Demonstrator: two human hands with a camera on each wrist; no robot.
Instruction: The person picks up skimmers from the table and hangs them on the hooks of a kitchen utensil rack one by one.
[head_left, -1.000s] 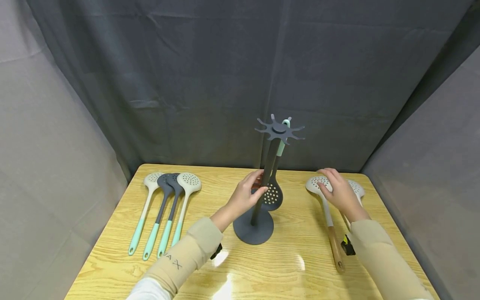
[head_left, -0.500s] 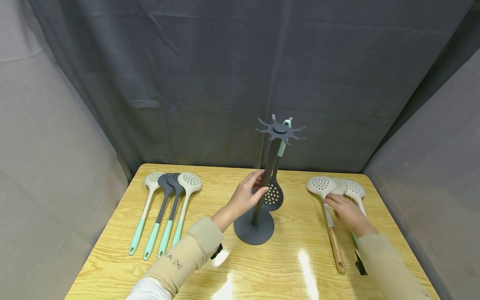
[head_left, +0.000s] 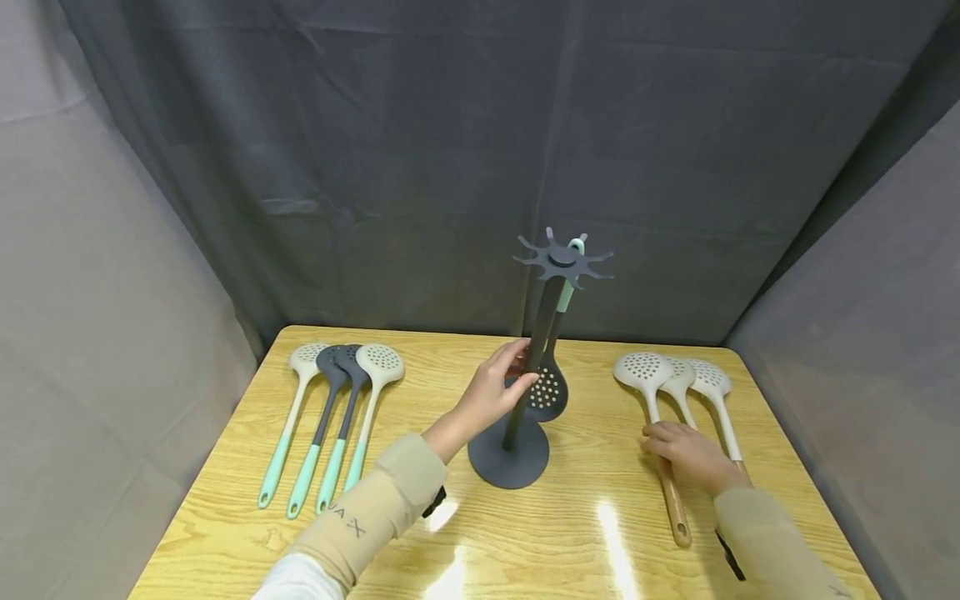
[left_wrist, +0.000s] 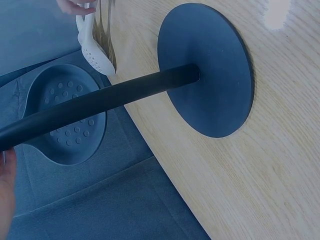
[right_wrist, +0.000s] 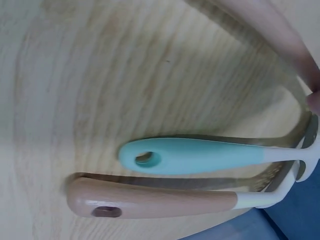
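A dark grey utensil stand (head_left: 508, 457) stands mid-table, with a dark perforated skimmer (head_left: 547, 390) hanging from its star-shaped top (head_left: 562, 260). My left hand (head_left: 497, 390) grips the stand's pole (left_wrist: 100, 107) low down, above the round base (left_wrist: 207, 70). Three pale skimmers (head_left: 642, 370) lie at the right. My right hand (head_left: 686, 452) lies over their shafts, fingers curled on the teal-handled skimmer (right_wrist: 190, 156). That handle sits just above the table, beside a wooden handle (right_wrist: 150, 200).
Several skimmers with teal handles (head_left: 330, 417) lie side by side at the table's left. Grey curtain walls close in the wooden table (head_left: 570, 533) on three sides. Bare wood lies toward the front edge.
My right hand slid from the skimmer heads back along the shafts toward me and now rests on the handles. The left hand and stand have stayed put.
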